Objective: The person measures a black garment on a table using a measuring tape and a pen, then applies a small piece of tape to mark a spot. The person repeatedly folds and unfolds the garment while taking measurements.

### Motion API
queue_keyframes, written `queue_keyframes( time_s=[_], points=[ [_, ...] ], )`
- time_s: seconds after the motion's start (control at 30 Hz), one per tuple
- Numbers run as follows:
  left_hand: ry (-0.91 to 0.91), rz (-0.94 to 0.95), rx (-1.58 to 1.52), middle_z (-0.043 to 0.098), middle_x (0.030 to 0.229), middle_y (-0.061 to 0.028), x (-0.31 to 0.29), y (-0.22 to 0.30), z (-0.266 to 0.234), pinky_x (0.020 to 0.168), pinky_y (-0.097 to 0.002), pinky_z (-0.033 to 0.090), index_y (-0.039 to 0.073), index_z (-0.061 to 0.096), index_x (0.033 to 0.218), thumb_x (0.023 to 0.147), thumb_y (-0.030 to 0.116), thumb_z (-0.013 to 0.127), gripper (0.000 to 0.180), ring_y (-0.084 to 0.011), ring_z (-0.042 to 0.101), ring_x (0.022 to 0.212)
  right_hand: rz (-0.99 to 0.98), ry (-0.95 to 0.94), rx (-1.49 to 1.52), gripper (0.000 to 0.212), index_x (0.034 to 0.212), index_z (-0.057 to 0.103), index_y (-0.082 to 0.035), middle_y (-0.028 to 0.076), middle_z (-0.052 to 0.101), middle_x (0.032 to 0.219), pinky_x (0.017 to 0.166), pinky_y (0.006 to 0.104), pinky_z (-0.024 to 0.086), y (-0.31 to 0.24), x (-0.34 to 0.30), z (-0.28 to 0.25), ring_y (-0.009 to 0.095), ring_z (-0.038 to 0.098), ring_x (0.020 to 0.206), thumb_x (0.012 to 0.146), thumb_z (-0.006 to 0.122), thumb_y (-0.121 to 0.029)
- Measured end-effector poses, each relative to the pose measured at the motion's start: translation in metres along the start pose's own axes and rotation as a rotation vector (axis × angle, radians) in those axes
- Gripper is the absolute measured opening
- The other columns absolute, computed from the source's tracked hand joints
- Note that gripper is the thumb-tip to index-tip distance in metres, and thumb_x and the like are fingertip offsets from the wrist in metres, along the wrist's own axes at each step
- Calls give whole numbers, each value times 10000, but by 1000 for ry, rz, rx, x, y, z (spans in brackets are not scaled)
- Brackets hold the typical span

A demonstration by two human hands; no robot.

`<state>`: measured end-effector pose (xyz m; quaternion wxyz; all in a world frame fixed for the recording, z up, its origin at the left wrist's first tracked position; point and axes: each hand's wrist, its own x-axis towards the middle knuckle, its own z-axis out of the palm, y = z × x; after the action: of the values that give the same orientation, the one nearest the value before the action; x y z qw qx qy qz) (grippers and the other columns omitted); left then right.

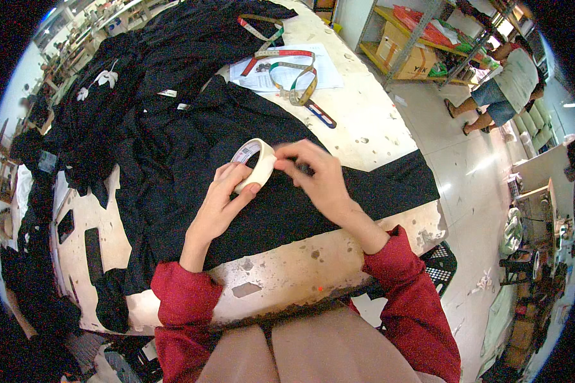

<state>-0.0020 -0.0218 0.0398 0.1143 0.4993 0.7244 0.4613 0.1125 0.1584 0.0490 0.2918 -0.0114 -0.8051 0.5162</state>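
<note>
A cream roll of masking tape is gripped by my left hand, fingers in its hole and thumb on the outer side. At the roll's right edge, my right hand pinches with thumb and forefinger at what looks like the tape's end. Something small and dark shows under its curled fingers; its kind is unclear. Beneath both hands spreads a black fabric garment, its straight lower band reaching right across the table.
A worn, pale table carries a coiled tape measure, a printed paper sheet and a blue-edged slim tool. More black cloth lies at left, near a dark phone-like rectangle. A person stands by shelves.
</note>
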Motion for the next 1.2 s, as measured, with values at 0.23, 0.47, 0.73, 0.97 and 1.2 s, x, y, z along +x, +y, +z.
queue_keyframes(
  time_s=[0.23,0.47,0.73,0.97,1.2],
  points=[
    [-26,-191,-228,551,907,-102,-4,1,-1,809,-338,424,38,574,1030,928,210,606,202,-234,520,908,163,-80,105,262,1128,682,-58,65,678,1049,552,214,476,0,4,-14,80,592,649,868,687,-24],
    [-58,-204,-238,562,942,-106,-2,-2,-1,761,-302,435,32,571,1061,938,205,604,216,-190,521,873,-153,-40,-209,155,1002,568,-28,4,575,893,547,237,430,11,1,-2,59,520,621,892,675,-49],
    [36,-193,-55,565,927,-103,-2,-13,-3,774,-326,454,28,569,1077,947,221,604,235,-187,540,896,78,-5,114,180,1085,572,-52,2,557,882,517,198,393,-4,2,-3,43,485,584,936,640,-125],
    [-42,-204,-172,572,884,-110,-2,-2,3,776,-354,436,32,563,1049,959,244,582,232,-216,512,886,114,21,81,303,1180,638,-65,50,638,1017,549,204,463,4,-3,4,67,550,605,882,680,-32],
    [6,-134,44,599,920,-123,0,-5,5,822,-376,412,57,572,1061,953,257,586,228,-270,487,896,10,-101,-35,117,968,588,-33,52,614,904,657,313,516,5,3,-5,143,632,784,885,667,-52]
  ],
)
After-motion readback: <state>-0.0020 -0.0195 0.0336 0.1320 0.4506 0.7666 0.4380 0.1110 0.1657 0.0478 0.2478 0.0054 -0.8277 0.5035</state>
